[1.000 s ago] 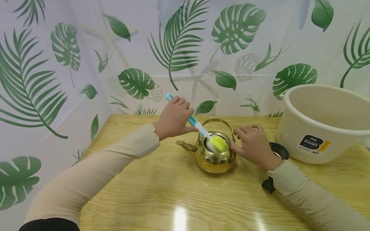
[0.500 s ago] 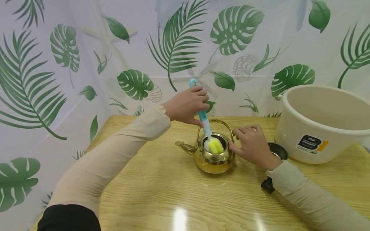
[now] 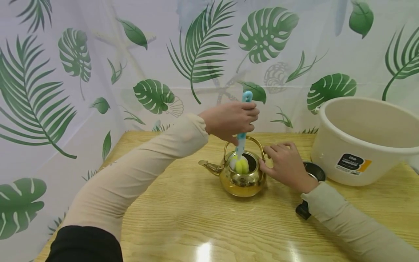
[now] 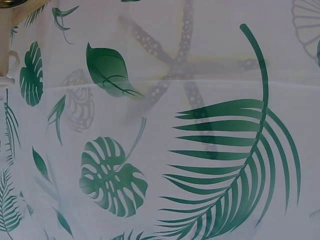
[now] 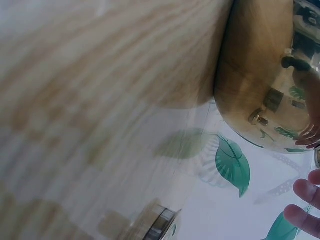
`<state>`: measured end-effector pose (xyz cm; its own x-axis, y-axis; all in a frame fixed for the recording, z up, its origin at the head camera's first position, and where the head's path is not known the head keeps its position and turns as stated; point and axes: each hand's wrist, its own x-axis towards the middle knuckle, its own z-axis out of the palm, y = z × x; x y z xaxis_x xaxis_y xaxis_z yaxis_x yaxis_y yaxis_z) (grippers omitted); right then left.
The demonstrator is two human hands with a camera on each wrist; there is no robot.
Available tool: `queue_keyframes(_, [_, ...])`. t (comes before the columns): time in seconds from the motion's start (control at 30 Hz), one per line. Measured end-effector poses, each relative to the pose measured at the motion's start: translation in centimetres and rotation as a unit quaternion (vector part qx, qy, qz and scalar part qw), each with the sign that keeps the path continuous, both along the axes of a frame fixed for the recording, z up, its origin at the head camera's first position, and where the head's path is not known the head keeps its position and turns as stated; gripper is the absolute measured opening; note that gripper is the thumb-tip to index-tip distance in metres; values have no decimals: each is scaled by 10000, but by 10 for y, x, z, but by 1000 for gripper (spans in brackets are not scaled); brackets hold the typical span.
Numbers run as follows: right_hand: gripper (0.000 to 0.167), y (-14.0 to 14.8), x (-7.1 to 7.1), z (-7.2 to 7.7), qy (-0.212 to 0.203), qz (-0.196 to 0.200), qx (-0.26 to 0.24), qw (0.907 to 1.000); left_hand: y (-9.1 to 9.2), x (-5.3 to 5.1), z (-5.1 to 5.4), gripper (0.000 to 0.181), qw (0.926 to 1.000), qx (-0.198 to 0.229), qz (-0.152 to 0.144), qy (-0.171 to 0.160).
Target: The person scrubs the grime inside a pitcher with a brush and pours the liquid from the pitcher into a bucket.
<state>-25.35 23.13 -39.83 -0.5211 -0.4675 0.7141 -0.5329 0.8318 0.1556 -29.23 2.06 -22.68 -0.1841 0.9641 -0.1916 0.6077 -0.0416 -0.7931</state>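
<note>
In the head view my left hand (image 3: 230, 120) grips the blue handle of a sponge bottle brush (image 3: 241, 145), which stands nearly upright. Its yellow-and-white sponge head sits in the open mouth of a shiny gold teakettle (image 3: 242, 185), toward the left side. My right hand (image 3: 286, 165) holds the kettle at its right side, thumb on the rim and fingers by the base of the raised handle. The right wrist view catches the kettle's curved wall (image 5: 265, 85) and a few fingertips (image 5: 305, 192). Only the patterned backdrop fills most of the left wrist view; the left hand is out of it.
A large cream bucket (image 3: 360, 160) stands at the right. Between it and my right forearm lies a black, round, dish-like item (image 3: 315, 171) with a black handle (image 3: 303, 210), partly hidden. The wooden table (image 3: 183, 218) ends at a leaf-print backdrop (image 3: 157, 47).
The left hand has moved right, swinging the brush handle from a leftward lean to nearly upright. The sponge head has shifted left inside the kettle. My right hand and the kettle stay put.
</note>
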Motion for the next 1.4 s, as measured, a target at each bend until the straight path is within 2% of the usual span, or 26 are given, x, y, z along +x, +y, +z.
queue_keyframes(0.23, [33,2,0,-1,21,-27,10,10000,0,9,-6,62,9955,-95,-181,925])
queue_keyframes(0.37, [31,2,0,-2,31,-20,-11,10000,-6,8,-15,59,9898,286,-329,1353])
queue_keyframes(0.47, [31,2,0,-1,63,0,-37,10000,-13,5,-22,57,9861,740,-327,1449])
queue_keyframes(0.57, [31,2,-1,-2,99,21,-54,9999,-20,2,-29,58,9865,1143,-114,1165])
queue_keyframes(0.7, [32,2,-2,-2,107,23,-53,9999,-28,-5,-37,60,9844,1681,375,361])
queue_keyframes(0.87, [32,1,-1,-1,20,-6,-36,10000,-37,-15,-48,59,9701,2201,910,-470])
queue_keyframes(0.97, [33,1,-1,-1,-30,-49,-28,10000,-41,-20,-51,60,9634,2317,1051,-844])
queue_keyframes(1.07, [34,1,0,-1,-45,-85,-6,10000,-41,-23,-49,61,9633,2249,973,-1101])
queue_keyframes(1.2, [34,1,-1,0,-24,-94,23,10000,-34,-26,-41,61,9670,2001,778,-1370])
queue_keyframes(1.3, [34,1,-1,1,-15,-81,28,10000,-28,-26,-34,62,9716,1701,764,-1455])
queue_keyframes(1.4, [35,1,-2,0,-30,-70,19,10000,-19,-22,-25,62,9798,1269,780,-1333])
